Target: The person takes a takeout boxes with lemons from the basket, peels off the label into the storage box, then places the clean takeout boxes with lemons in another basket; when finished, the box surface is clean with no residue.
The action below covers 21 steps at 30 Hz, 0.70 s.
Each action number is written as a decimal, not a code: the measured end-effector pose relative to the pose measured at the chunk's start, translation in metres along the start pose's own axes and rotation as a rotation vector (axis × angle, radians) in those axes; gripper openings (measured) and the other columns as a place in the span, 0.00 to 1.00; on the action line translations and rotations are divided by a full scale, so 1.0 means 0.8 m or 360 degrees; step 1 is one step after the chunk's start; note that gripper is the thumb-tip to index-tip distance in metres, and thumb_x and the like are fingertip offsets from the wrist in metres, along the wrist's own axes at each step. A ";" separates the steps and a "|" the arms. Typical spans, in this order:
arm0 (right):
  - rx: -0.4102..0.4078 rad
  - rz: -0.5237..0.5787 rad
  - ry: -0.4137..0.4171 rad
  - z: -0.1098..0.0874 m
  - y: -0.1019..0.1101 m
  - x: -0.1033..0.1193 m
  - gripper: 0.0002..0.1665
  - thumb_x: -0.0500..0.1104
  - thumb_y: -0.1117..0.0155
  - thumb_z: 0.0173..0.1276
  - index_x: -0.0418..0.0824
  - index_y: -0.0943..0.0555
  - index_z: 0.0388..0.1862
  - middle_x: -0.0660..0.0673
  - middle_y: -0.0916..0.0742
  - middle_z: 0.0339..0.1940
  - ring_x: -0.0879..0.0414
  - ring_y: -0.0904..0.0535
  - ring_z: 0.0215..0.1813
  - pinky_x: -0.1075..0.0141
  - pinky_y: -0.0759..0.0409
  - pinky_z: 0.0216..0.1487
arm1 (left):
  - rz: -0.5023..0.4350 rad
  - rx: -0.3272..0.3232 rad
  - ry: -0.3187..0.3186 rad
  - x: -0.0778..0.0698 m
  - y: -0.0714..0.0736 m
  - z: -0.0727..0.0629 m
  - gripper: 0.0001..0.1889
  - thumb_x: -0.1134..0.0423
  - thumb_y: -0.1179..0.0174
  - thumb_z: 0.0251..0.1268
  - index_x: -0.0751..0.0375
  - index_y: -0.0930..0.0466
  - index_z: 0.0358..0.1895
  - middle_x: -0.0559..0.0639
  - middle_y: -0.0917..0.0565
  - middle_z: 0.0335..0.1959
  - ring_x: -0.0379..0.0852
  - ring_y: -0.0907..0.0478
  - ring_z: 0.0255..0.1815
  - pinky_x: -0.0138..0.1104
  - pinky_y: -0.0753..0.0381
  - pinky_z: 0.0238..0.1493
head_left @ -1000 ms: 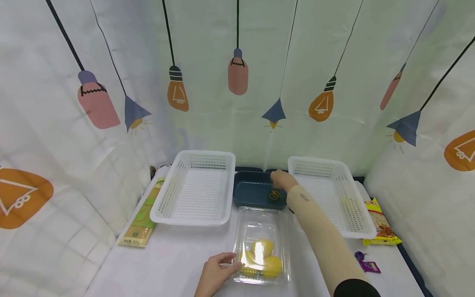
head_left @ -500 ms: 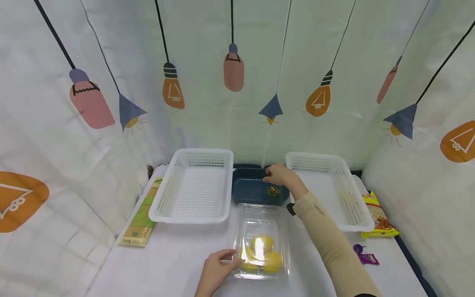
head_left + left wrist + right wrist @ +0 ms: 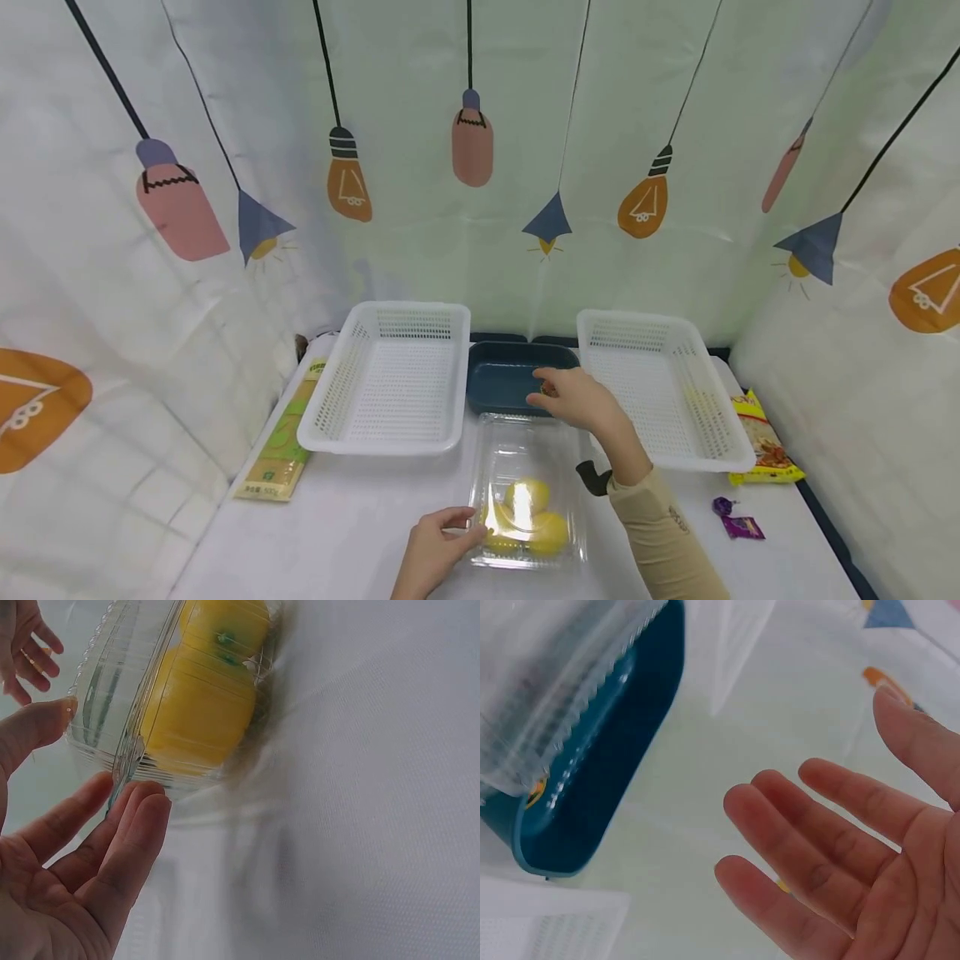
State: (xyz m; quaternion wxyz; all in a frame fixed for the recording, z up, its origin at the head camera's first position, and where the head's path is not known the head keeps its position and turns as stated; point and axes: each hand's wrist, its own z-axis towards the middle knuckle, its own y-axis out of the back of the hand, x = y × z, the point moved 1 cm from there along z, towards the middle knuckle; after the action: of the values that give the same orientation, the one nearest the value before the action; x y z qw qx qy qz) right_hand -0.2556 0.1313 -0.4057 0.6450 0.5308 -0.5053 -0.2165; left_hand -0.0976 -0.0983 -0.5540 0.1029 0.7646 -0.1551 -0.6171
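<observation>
A clear plastic clamshell box (image 3: 517,450) lies on the white table with several round yellow fruits (image 3: 536,525) inside. My left hand (image 3: 438,546) holds its near left corner: in the left wrist view the thumb touches the lid's edge, and the other fingertips meet the rim. Just behind the box stands a dark blue dish (image 3: 491,379). Over the dish's near right part hovers my right hand (image 3: 581,400), fingers spread and relaxed, with nothing in it. The hand mostly covers a small round dark-and-yellow item (image 3: 536,793) in the dish, whose kind is unclear.
White perforated baskets stand left (image 3: 390,392) and right (image 3: 637,400) of the dish. At the left edge lies a green and tan packet (image 3: 281,442). On the right are a yellow snack bag (image 3: 765,442) and small purple wrapped pieces (image 3: 742,527). A printed curtain (image 3: 420,267) surrounds the table.
My right hand has drawn back from the dish's far right side toward me, and its fingers now point left over the near edge. The left hand keeps its place at the box.
</observation>
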 end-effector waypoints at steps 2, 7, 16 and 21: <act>-0.0019 0.0031 -0.0001 -0.015 -0.005 0.005 0.31 0.54 0.39 0.72 0.40 0.26 0.68 0.42 0.11 0.49 0.52 0.15 0.41 0.57 0.16 0.44 | 0.0010 -0.0006 -0.0013 -0.001 0.001 0.001 0.24 0.49 0.30 0.57 0.64 0.15 0.51 0.63 0.12 0.46 0.48 0.12 0.36 0.38 0.15 0.34; -0.0049 0.0121 -0.0092 -0.052 -0.021 0.010 0.30 0.55 0.36 0.70 0.42 0.24 0.66 0.40 0.11 0.51 0.47 0.13 0.50 0.54 0.14 0.48 | 0.0020 -0.0007 -0.0010 -0.001 0.000 0.002 0.24 0.50 0.30 0.57 0.64 0.15 0.51 0.61 0.12 0.45 0.46 0.13 0.35 0.37 0.15 0.34; -0.0162 0.0163 -0.0328 -0.099 -0.045 0.014 0.34 0.59 0.32 0.65 0.44 0.23 0.66 0.42 0.12 0.56 0.46 0.14 0.53 0.50 0.14 0.48 | 0.0033 -0.0016 -0.0021 0.002 0.000 0.002 0.24 0.50 0.31 0.57 0.63 0.15 0.50 0.62 0.12 0.45 0.46 0.12 0.35 0.39 0.14 0.35; -0.0237 0.0130 -0.0378 -0.114 -0.064 0.006 0.40 0.58 0.31 0.64 0.37 0.27 0.69 0.36 0.16 0.63 0.39 0.19 0.63 0.44 0.19 0.60 | 0.0009 -0.0023 -0.0006 0.003 -0.001 0.002 0.25 0.50 0.31 0.57 0.65 0.15 0.50 0.63 0.12 0.46 0.49 0.12 0.38 0.38 0.13 0.36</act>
State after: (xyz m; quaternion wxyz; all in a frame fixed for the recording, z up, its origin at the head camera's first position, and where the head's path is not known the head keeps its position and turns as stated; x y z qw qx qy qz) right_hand -0.1598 0.1521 -0.4433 0.6265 0.4311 -0.5818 -0.2882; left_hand -0.0986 -0.0985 -0.5569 0.1098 0.7622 -0.1530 -0.6193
